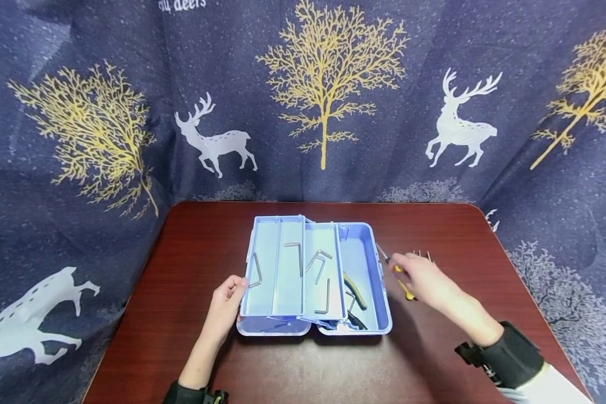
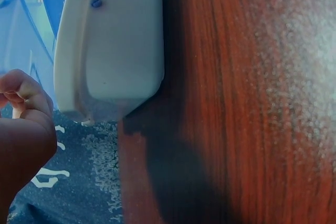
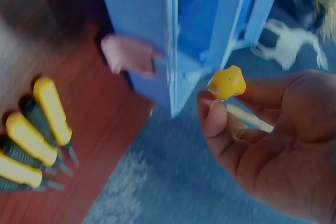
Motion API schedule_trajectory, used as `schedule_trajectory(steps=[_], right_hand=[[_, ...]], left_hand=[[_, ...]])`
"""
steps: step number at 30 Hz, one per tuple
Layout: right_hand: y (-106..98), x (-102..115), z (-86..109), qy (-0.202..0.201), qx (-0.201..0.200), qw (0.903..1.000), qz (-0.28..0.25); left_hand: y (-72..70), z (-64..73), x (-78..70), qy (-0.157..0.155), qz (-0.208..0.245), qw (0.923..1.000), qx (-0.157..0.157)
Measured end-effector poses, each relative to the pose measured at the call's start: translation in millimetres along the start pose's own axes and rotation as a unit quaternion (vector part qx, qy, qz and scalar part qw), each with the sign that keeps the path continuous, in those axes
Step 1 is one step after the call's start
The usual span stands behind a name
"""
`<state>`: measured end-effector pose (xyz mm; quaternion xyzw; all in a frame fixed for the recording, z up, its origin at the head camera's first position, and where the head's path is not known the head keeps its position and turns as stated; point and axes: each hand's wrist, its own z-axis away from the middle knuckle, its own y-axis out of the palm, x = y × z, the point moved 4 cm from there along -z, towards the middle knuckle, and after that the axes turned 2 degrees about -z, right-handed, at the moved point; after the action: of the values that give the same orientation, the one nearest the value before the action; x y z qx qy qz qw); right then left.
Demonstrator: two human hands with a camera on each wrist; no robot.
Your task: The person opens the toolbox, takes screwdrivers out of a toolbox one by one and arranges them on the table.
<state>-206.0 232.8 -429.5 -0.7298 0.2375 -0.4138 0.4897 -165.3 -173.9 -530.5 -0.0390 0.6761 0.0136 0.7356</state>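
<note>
My left hand (image 1: 224,306) grips the left rim of the blue toolbox (image 1: 384,314), thumb on the upper tray's edge. The toolbox stands open, its stepped trays spread to the left. Several L-shaped hex keys lie in the trays, one hex key (image 1: 327,297) in the middle tray. In the deep right compartment are pliers (image 1: 354,292) with yellow-and-black handles. Right of the box, my right hand (image 1: 426,280) pinches a screwdriver (image 3: 229,83) by its yellow handle. The shaft points up-left toward the box's right wall; fingers hide much of the handle.
Beneath and beside my right hand, several yellow-and-black screwdrivers (image 3: 52,111) lie side by side on the brown table (image 1: 192,235). A pink latch (image 3: 126,55) sticks out from the box's side. Behind the table hangs a dark blue cloth (image 1: 222,73) with deer and trees.
</note>
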Motion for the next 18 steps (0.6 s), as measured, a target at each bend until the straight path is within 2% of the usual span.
schedule_trajectory(steps=[5, 8, 10, 14, 16, 18], right_hand=[[-22, -27, 14.0, 0.046, -0.023, 0.9982, -0.031], [-29, -45, 24.0, 0.101, -0.027, 0.9938, -0.038], [-31, -60, 31.7, 0.148, -0.022, 0.9876, -0.047], [-28, -92, 50.0, 0.241, -0.009, 0.9679, -0.070], [-24, -109, 58.5, 0.277, 0.002, 0.9576, -0.081], [-19, -126, 65.9, 0.296, 0.012, 0.9514, -0.084]], left_hand=[[-1.3, 0.4, -1.3, 0.004, -0.008, 1.0000, -0.001], [-1.8, -0.4, -0.9, 0.001, -0.008, 1.0000, -0.002], [-2.0, -0.6, -0.5, -0.003, -0.009, 1.0000, -0.003], [-1.8, -0.3, 0.7, -0.010, -0.009, 0.9999, -0.001], [-1.9, -0.2, 1.0, -0.012, -0.008, 0.9999, -0.001], [-2.1, -0.2, 1.3, -0.015, -0.007, 0.9999, -0.003]])
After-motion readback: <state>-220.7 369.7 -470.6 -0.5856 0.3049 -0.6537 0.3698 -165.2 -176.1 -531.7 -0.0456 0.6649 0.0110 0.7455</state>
